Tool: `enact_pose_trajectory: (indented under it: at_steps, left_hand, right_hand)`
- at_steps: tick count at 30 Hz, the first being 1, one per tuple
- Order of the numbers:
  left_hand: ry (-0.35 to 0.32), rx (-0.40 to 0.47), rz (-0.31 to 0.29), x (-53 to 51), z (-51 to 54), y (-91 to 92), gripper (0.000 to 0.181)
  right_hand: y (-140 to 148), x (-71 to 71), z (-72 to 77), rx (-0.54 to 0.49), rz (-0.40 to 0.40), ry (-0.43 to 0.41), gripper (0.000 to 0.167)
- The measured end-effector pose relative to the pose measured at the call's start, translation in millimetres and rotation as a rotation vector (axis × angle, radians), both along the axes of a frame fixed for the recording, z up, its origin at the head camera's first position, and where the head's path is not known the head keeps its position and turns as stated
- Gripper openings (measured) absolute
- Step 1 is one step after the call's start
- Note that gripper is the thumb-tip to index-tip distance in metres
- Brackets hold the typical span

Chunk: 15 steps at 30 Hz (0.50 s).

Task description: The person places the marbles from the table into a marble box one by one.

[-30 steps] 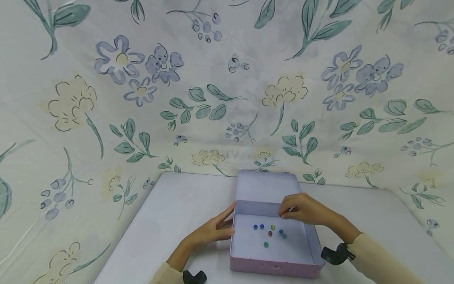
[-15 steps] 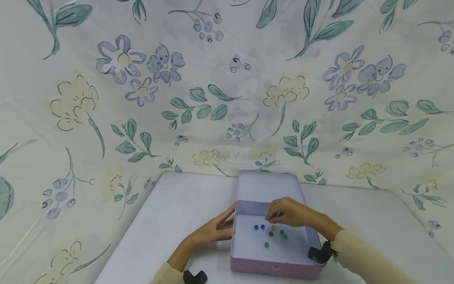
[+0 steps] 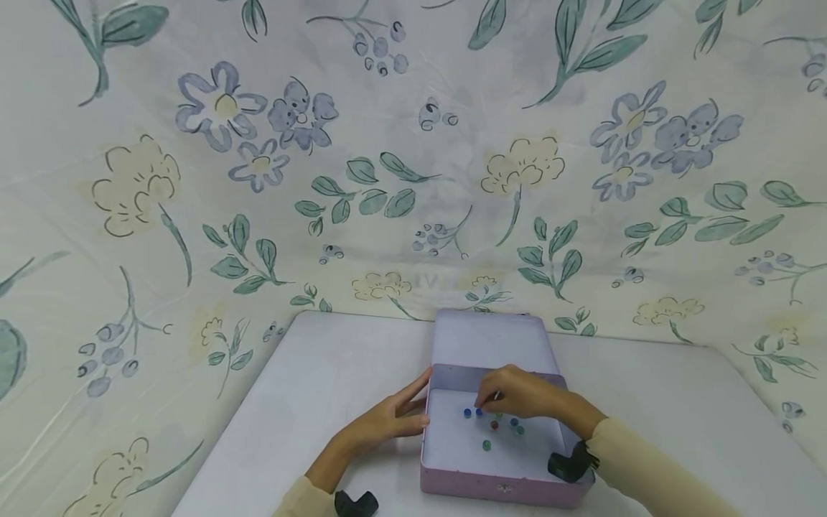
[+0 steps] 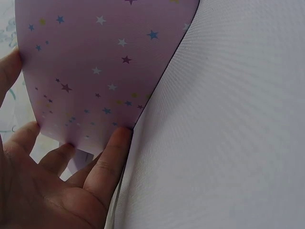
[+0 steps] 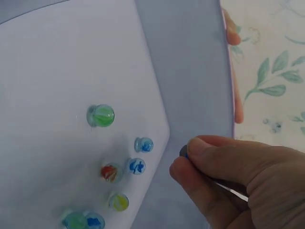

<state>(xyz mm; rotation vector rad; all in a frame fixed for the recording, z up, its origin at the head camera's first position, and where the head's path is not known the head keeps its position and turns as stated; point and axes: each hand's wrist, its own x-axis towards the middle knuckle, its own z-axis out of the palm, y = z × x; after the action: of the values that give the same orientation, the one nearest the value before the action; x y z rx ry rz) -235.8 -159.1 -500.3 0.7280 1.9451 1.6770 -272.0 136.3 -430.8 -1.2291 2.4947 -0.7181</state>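
Note:
A pink-sided box (image 3: 478,480) with a pale lilac inside stands on the table, its lid (image 3: 489,337) laid back. My left hand (image 3: 384,422) rests against its left side, spread fingers touching the star-printed wall (image 4: 100,71) in the left wrist view. Over the box's far part, my right hand (image 3: 517,391) pinches a small dark bluish marble (image 5: 183,151) between thumb and finger, mostly hidden. Several glass marbles lie on the floor below: a green one (image 5: 104,116), a blue one (image 5: 137,166), a red one (image 5: 111,172) and a yellow one (image 5: 118,202) among them.
The white table (image 3: 310,380) extends on both sides of the box. Behind it hangs a floral-print cloth (image 3: 362,237). Dark wrist-worn devices sit near both sleeves; the right one (image 3: 568,463) overlaps the box's right wall.
My right hand has moved left and slightly lower, from the box's far right to over the blue marbles. The left hand keeps its place on the box's side.

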Motion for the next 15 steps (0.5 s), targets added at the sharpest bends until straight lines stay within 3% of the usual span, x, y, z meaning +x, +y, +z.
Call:
enact_pose_trajectory:
  at_steps: [7, 15]
  left_hand:
    - [-0.001, -0.006, -0.006, -1.0, -2.1, -0.8, 0.085]
    - [0.006, 0.004, -0.016, -2.0, -2.0, -1.1, 0.087]
  right_hand:
    - [-6, -5.0, -0.7, -0.001, 0.013, 0.015, 0.013]
    - [-8, -5.9, -18.3, -0.011, 0.04, 0.033, 0.013]
